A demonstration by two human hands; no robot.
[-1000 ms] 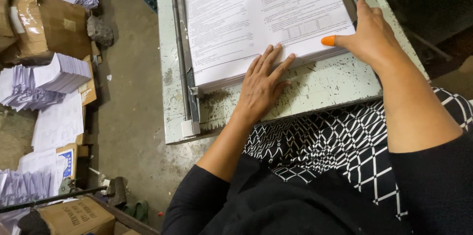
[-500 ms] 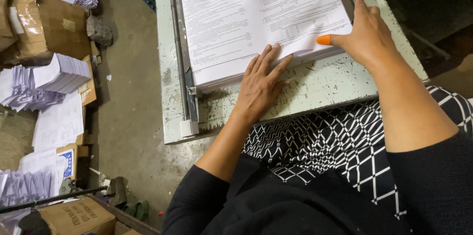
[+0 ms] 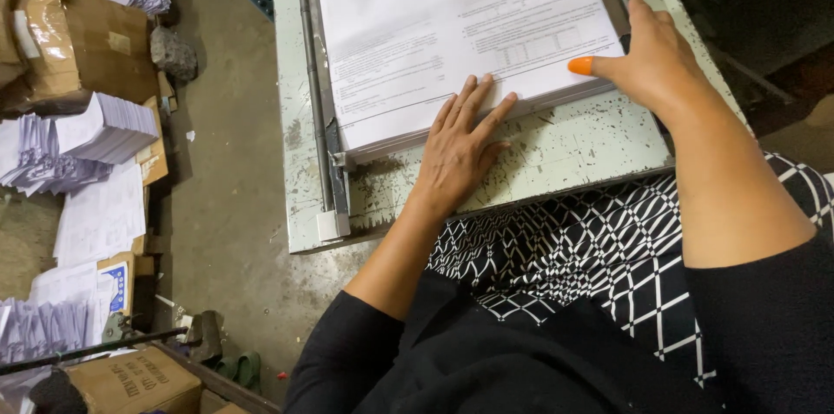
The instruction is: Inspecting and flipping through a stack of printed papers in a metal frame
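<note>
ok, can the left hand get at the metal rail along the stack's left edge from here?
Probably yes. The left hand lies flat on the paper stack, and only bare sheet and worn tabletop lie between it and the rail.

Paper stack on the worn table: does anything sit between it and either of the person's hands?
Nothing visible does. The left hand lies flat with its fingers on the near edge of the paper stack, and the right hand presses the stack's right corner, its orange-tipped thumb on the top sheet. Both touch the paper directly on the table.
</note>
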